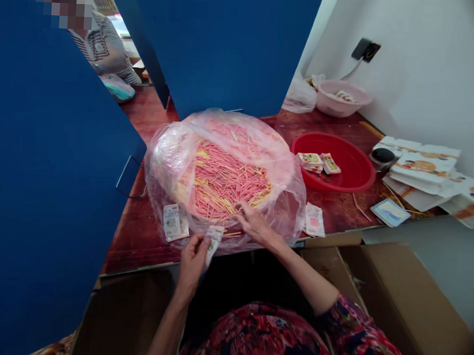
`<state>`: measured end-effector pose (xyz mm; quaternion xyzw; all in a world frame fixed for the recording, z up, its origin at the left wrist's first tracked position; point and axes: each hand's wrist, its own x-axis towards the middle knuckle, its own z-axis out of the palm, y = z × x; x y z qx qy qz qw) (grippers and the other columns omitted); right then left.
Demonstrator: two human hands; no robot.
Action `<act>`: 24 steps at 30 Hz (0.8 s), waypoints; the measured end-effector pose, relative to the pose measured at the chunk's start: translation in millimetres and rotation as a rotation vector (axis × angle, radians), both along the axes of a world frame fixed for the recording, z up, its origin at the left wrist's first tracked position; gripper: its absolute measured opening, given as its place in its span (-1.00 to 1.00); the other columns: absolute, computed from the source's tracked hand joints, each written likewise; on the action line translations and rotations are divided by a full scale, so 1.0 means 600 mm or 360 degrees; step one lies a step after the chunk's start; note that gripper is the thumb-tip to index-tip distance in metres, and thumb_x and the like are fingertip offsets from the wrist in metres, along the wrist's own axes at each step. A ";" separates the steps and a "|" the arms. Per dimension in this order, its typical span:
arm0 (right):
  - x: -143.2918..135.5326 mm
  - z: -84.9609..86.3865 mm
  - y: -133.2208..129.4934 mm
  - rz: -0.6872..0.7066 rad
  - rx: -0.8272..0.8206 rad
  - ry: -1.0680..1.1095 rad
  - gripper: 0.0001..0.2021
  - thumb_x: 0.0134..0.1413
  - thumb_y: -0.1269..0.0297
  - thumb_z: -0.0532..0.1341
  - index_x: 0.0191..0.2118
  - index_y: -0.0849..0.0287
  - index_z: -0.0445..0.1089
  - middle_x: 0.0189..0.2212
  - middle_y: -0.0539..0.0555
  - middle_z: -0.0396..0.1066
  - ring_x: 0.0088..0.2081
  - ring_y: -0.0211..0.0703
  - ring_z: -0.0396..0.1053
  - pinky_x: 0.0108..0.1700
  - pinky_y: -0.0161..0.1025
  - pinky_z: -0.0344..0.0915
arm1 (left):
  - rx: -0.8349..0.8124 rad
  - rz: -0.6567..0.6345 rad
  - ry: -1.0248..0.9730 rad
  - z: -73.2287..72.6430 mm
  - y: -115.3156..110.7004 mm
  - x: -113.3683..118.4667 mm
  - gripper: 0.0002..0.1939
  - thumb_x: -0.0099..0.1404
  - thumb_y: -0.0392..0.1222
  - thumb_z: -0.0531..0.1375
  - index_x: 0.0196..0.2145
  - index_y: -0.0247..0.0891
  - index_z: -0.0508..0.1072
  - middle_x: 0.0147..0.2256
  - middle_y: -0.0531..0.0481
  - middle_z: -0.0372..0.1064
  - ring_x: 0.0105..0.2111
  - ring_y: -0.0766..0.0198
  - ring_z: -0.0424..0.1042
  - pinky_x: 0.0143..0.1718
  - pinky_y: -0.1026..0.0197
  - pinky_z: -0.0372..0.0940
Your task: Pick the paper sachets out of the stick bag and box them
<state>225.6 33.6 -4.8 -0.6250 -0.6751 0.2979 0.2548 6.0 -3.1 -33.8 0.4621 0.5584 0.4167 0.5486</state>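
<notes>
My left hand [193,257] is closed on a small white printed packet [214,241], pinched between thumb and fingers in front of the pile. At the near edge of the heap, my right hand [256,226] has its fingers bent and somewhat apart, close to the thin sticks; I make out nothing held in them. Pink and yellow sticks [231,174] fill a wide round container lined with a clear plastic sheet [295,202]. More printed packets [173,223] lie to the left of the heap. Another white packet [315,220] with pink showing lies to its right.
A red basin [364,176] with small packs [330,164] stands at right, a pink bowl [330,100] behind it. Flattened printed cartons [424,166], a dark cup [382,157] and a small notebook [390,212] lie farther right. Blue panels [236,45] rise behind; a person in stripes [104,46] sits beyond.
</notes>
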 end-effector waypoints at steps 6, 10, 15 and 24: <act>0.093 0.011 0.055 0.0054 0.0057 -0.1260 -0.72 0.31 0.44 0.05 -0.02 0.20 0.47 -0.06 0.30 0.45 -0.03 0.06 0.40 -0.23 -0.20 0.29 | 0.0069 0.0176 -0.0129 0.004 0.010 -0.019 -0.56 0.15 0.17 0.35 -0.25 -0.29 0.50 -0.39 0.06 0.42 -0.41 0.34 0.32 -0.37 0.34 0.23; 0.107 0.007 0.066 0.0189 0.0064 -0.1455 -0.70 0.35 0.43 0.02 0.03 0.20 0.45 -0.03 0.31 0.39 0.01 0.09 0.34 -0.22 -0.18 0.30 | 0.0031 0.0133 -0.0155 0.002 0.011 -0.011 -0.56 0.16 0.16 0.35 -0.23 -0.29 0.53 -0.35 0.03 0.47 -0.39 0.33 0.36 -0.35 0.33 0.26; 0.125 -0.021 0.068 0.0474 0.0346 -0.1508 -0.69 0.35 0.50 -0.03 0.01 0.28 0.42 -0.04 0.31 0.37 -0.05 0.03 0.31 -0.13 -0.13 0.27 | 0.0041 0.0147 -0.0162 -0.002 0.011 0.001 -0.56 0.14 0.13 0.37 -0.24 -0.32 0.54 -0.35 0.01 0.48 -0.39 0.33 0.38 -0.33 0.32 0.28; 0.134 -0.046 0.090 0.0219 0.0371 -0.1104 -0.74 0.27 0.52 -0.04 -0.13 0.32 0.39 -0.16 0.31 0.41 -0.11 0.07 0.27 -0.04 -0.05 0.17 | 0.0081 0.0287 -0.0307 0.000 0.020 -0.001 -0.58 0.14 0.10 0.39 -0.21 -0.30 0.54 -0.33 0.03 0.49 -0.37 0.35 0.39 -0.30 0.33 0.29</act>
